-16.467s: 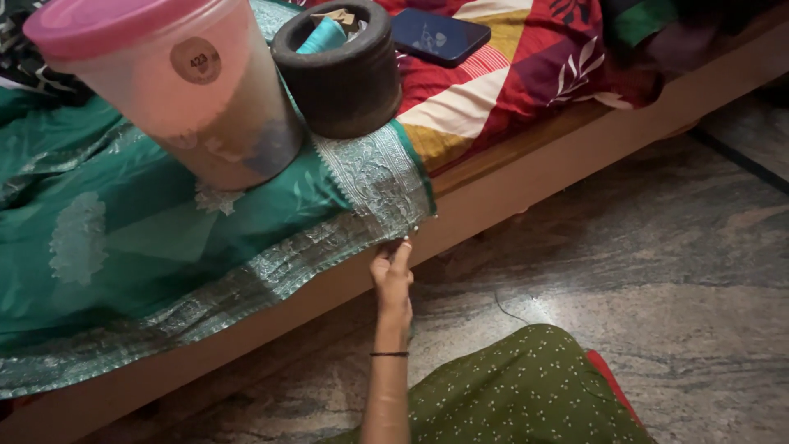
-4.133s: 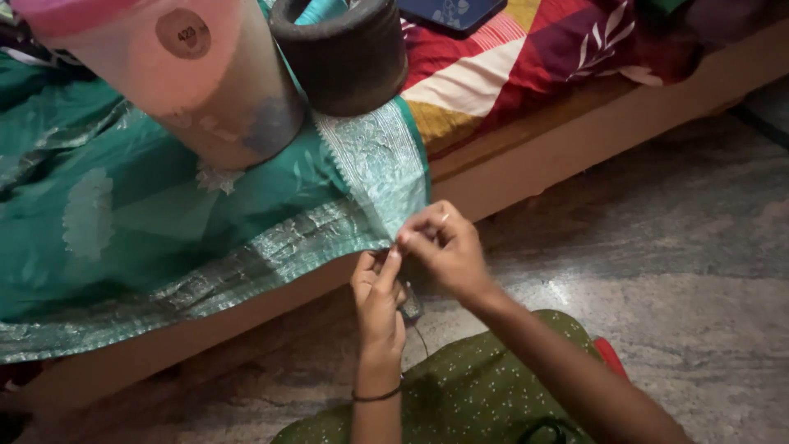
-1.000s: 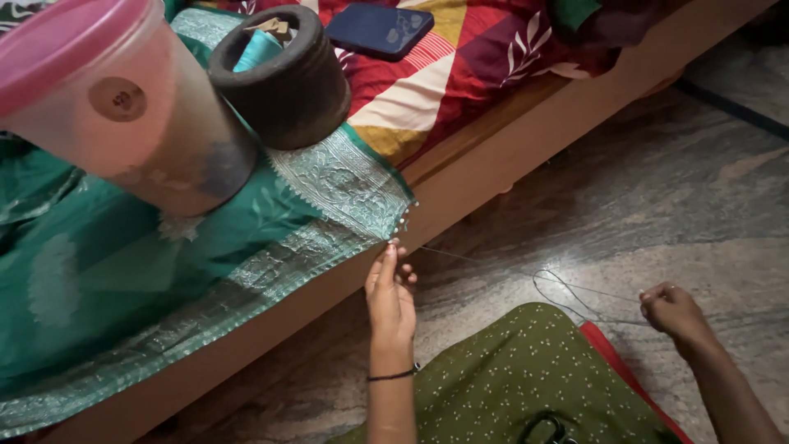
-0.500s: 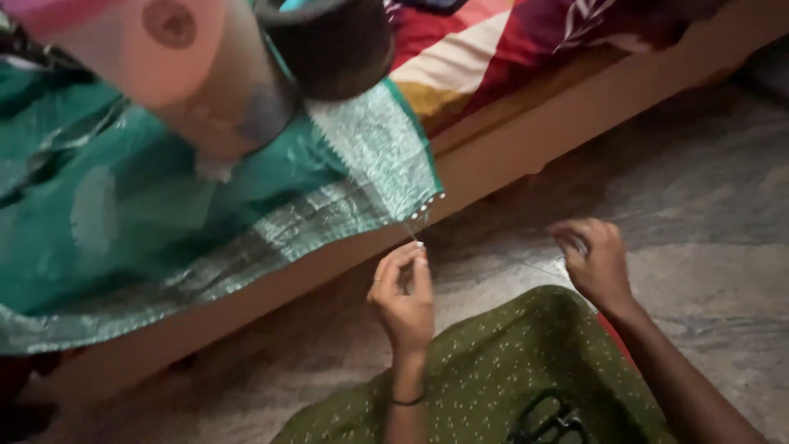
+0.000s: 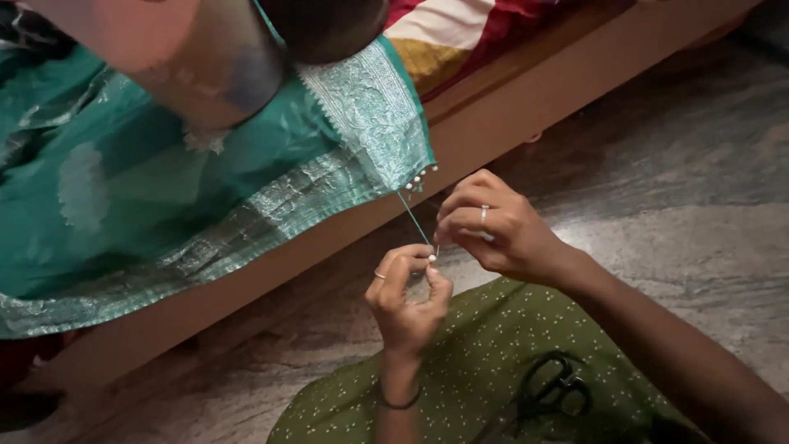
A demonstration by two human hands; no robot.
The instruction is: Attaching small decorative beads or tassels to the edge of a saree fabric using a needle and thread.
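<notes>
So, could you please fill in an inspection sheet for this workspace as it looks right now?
Surface: grey stone floor beside a low wooden bed frame.
Job's things: teal cloth with silver border draped over the frame; small white beads at its corner; a green thread runs taut from that corner down to the hands, with one white bead on it.
Clutter: black scissors on the green dotted lap; pinkish plastic container and a dark round object on the cloth.
Fingers: left hand pinches the bead; right hand pinches the thread close above it.
Cables: nothing seen.
Surroundings: red patterned bedcover.
</notes>
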